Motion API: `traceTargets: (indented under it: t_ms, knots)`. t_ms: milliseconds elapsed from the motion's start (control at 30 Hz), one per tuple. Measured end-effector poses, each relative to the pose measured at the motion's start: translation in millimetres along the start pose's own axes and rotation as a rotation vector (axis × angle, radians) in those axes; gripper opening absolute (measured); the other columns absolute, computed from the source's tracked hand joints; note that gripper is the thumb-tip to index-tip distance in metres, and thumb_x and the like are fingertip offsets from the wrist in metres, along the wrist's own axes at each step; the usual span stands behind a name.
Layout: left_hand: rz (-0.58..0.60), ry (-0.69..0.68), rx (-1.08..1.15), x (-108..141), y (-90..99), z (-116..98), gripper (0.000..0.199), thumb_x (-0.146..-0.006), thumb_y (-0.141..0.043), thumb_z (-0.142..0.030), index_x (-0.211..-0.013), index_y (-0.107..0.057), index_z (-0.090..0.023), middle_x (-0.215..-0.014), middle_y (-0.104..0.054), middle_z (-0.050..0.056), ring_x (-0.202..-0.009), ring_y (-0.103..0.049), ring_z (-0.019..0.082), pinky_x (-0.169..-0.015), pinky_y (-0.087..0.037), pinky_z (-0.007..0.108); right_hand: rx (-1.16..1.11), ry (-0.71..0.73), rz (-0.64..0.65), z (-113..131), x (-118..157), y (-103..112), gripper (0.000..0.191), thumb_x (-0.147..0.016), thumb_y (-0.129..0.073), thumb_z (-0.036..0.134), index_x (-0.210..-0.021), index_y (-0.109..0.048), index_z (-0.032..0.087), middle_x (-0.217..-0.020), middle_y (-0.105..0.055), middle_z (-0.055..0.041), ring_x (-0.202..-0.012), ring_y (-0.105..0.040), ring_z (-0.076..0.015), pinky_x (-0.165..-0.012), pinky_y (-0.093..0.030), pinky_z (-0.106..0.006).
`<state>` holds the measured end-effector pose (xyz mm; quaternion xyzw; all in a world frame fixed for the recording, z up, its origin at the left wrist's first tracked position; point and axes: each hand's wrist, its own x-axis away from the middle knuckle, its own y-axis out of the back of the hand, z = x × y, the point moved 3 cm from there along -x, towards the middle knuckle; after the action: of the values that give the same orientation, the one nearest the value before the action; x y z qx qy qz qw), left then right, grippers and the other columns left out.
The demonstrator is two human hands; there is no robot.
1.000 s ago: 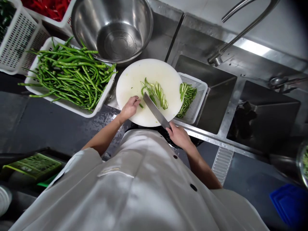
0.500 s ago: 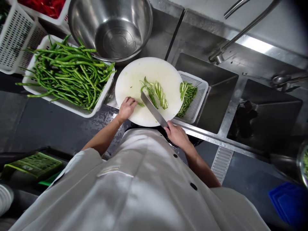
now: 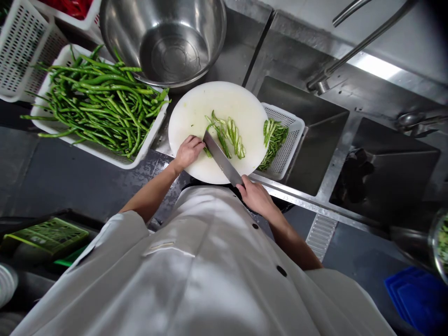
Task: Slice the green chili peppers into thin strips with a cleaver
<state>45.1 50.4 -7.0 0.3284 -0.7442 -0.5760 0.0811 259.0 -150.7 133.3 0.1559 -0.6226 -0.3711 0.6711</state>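
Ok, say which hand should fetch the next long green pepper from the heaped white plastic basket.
Left hand, probably: it is nearer that basket; the right hand grips the steel knife.

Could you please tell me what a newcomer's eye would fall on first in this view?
Probably the white round board in the middle, with sliced green peppers on it and the knife in the right hand slanting across it beside the left hand. Next might come the heap of long green peppers filling the basket on the left, and the big steel bowl behind the board.
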Motion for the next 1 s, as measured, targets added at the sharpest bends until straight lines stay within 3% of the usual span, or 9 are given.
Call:
traceTargets:
  t_ms: [267,533,767,1000]
  knots:
    - [0.031,0.031,0.074,-1,2.1,1,0.033,-0.105,-0.040,-0.017,-0.104,-0.073,-0.022,-0.104,-0.070,0.011,-0.100,-0.060,0.025,-0.094,-0.055,0.045,-0.023,0.037,0.045,15,11,18,0.030,-0.114,-0.036,0.033,-0.134,-0.051,0.017,-0.103,-0.076,-0.0148,-0.100,-0.071,-0.0321,-0.076,-0.041,-0.033]
    - [0.047,-0.008,0.144,-1,3.0,8,0.031,-0.108,-0.040,-0.020,-0.107,-0.070,-0.022,-0.107,-0.070,0.010,-0.103,-0.061,0.024,-0.094,-0.057,0.041,-0.079,0.006,-0.040,44,-44,1,0.038,-0.114,-0.034,0.033,-0.145,-0.044,0.012,-0.111,-0.075,-0.0199,-0.104,-0.073,-0.0325,-0.080,-0.045,-0.034]
    - [0.043,-0.014,0.123,0,0.1,14,0.031,-0.104,-0.041,-0.015,-0.104,-0.070,-0.022,-0.106,-0.070,0.009,-0.104,-0.061,0.024,-0.094,-0.058,0.041,-0.067,-0.006,0.014,29,-9,24,0.036,-0.113,-0.036,0.037,-0.138,-0.050,0.016,-0.103,-0.075,-0.0181,-0.100,-0.072,-0.0346,-0.075,-0.043,-0.034]
    - [0.061,-0.025,0.223,1,2.2,10,0.029,-0.101,-0.044,-0.015,-0.099,-0.072,-0.023,-0.102,-0.071,0.010,-0.102,-0.063,0.024,-0.096,-0.057,0.042,-0.184,0.028,-0.086,43,-64,5,0.045,-0.111,-0.035,0.034,-0.149,-0.047,0.012,-0.118,-0.075,-0.0190,-0.112,-0.069,-0.0336,-0.089,-0.048,-0.036]
